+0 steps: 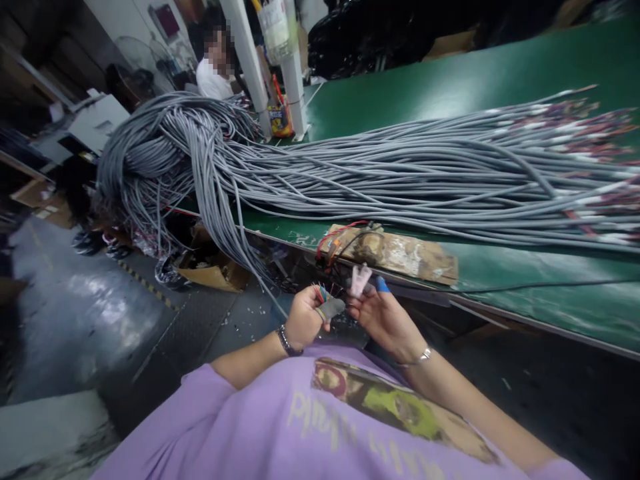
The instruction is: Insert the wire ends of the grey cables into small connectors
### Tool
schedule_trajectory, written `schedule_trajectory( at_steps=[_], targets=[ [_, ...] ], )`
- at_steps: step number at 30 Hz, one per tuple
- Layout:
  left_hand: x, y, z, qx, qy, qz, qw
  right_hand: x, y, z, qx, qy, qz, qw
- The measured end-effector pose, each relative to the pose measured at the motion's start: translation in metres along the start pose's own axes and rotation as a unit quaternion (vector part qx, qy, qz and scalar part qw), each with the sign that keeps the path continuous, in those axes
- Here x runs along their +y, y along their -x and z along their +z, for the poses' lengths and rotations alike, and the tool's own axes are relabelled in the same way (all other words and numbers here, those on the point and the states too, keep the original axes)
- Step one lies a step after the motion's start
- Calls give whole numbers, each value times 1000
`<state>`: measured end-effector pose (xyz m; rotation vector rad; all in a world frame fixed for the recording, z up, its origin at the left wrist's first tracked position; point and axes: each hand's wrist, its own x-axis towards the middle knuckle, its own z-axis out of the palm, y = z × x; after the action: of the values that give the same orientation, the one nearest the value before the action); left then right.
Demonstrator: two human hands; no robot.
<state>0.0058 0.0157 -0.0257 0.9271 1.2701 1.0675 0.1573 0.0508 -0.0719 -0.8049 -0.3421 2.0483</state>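
Observation:
My left hand (304, 321) is closed around the end of a grey cable, by its thin coloured wires (321, 293). Red, green and other colours fan out above my fist, and a grey cover wraps a fingertip. To the right, my right hand (387, 321) is half turned up with its fingers apart. Pale wrapping (359, 280) and a blue cover (383, 285) show at its fingertips, and I make out nothing gripped there. Just beyond the hands, a worn wooden board (415, 257) with a stained, crusted top lies at the bench edge, with red and black leads beside it.
A long bundle of grey cables (350, 167) lies across the green bench (500, 73), its left part drooping over the edge. White posts (295, 93) rise behind it. A cardboard box (215, 270) sits below at left. A person in white (214, 77) is in the background.

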Motion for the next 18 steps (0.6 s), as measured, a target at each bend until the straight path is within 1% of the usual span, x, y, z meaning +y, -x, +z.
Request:
schedule_trajectory(
  at_steps=[2,5,8,10,12,15,17,18],
  targets=[
    [1,1,1,10,38,-23,999,-1,3,-2,2,4,13,1000],
    [6,2,2,25,67,-40,997,-2,8,-2,-5,28,16,999],
    [7,2,3,37,71,-48,996,-1,12,-7,-4,41,10,999],
    [2,-1,3,41,57,-42,997,1,13,-13,10,38,6,999],
    [-5,-5,1,32,27,-25,999,4,14,-22,38,32,-8,999],
    [-14,-10,-3,7,-56,14,998,5,17,-35,66,52,-63,994],
    [-15,-10,-8,0,-133,62,989,0,22,-43,67,97,-108,987],
    [-13,-10,-11,1,-171,96,981,-4,25,-46,61,127,-119,983]
  ],
)
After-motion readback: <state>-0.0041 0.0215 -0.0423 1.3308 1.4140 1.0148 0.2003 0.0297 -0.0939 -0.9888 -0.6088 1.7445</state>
